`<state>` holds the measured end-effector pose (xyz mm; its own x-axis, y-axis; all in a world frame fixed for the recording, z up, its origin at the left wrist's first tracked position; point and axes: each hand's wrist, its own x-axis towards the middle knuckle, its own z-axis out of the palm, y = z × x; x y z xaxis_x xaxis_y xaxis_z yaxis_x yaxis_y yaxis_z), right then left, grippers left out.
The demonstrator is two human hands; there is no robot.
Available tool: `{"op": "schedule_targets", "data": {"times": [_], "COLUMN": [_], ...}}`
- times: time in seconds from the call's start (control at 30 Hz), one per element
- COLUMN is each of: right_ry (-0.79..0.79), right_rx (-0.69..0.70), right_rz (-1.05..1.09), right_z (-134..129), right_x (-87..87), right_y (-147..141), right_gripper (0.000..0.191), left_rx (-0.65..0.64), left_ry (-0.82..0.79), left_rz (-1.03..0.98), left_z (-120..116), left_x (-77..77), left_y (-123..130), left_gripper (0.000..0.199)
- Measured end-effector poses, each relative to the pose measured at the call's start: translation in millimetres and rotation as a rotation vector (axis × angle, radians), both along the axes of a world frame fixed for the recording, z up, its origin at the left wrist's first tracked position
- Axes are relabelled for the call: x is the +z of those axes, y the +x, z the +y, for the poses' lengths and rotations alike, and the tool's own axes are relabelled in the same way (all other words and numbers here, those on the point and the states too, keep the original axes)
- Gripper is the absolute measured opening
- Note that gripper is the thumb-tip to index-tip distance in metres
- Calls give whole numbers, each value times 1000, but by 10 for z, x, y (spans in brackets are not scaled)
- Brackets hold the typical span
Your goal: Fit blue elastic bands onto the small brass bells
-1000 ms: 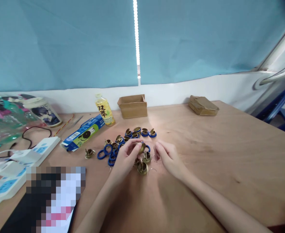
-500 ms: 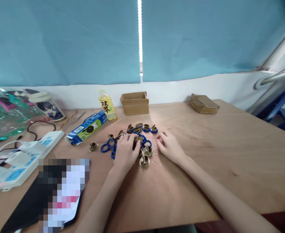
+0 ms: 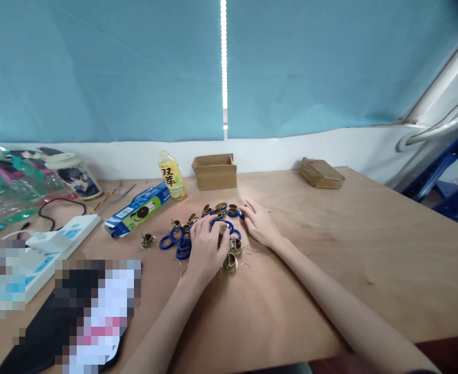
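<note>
Fittings of round, brass-coloured metal (image 3: 230, 263) and smooth blue rings (image 3: 166, 248) cluster in front of the open brown cardboard box (image 3: 215, 179) in the head view. Front of that box, the left hand (image 3: 206, 244) curls over them, its grip hidden; the right hand (image 3: 260, 223), front-right, touches or nearly touches one fitting, grasp unclear. A sweeping finger could scatter loose rings.

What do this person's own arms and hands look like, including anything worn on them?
Left hand and right hand are both ungloved. The slim forearms taper toward wrists without watch or bracelet; no sleeve, cable or clear marking shows. Nail details are too small to tell.
</note>
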<state>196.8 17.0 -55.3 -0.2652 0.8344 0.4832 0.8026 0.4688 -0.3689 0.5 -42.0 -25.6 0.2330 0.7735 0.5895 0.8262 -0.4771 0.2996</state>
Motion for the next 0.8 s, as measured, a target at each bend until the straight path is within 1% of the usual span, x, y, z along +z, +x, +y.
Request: {"op": "schedule_targets", "data": {"times": [0.1, 0.2, 0.43, 0.53, 0.63, 0.7, 0.8], "right_ry": [-10, -6, 15, 26, 44, 84, 246], "right_rx": [-7, -20, -33, -59, -67, -51, 63], "right_rz": [26, 45, 80, 83, 80, 106, 239], "right_z": [88, 110, 68, 34, -56, -168, -398], "right_x": [10, 4, 0, 36, 135, 244, 422], "right_y": [-7, -4, 11, 20, 3, -35, -127], "right_gripper": [32, 23, 18, 15, 14, 19, 21], "left_rx": [-32, -41, -80, -104, -127, -130, -183], "left_ry": [2, 0, -15, -2, -13, -95, -343], "left_rz": [-29, -57, -119, -173, -265, -355, -591], "left_z": [1, 2, -1, -1, -14, -30, -53], "left_x": [13, 18, 52, 84, 117, 140, 183], "left_y": [-8, -15, -13, -22, -32, -27, 3], "left_gripper": [18, 16, 15, 15, 17, 19, 22]}}
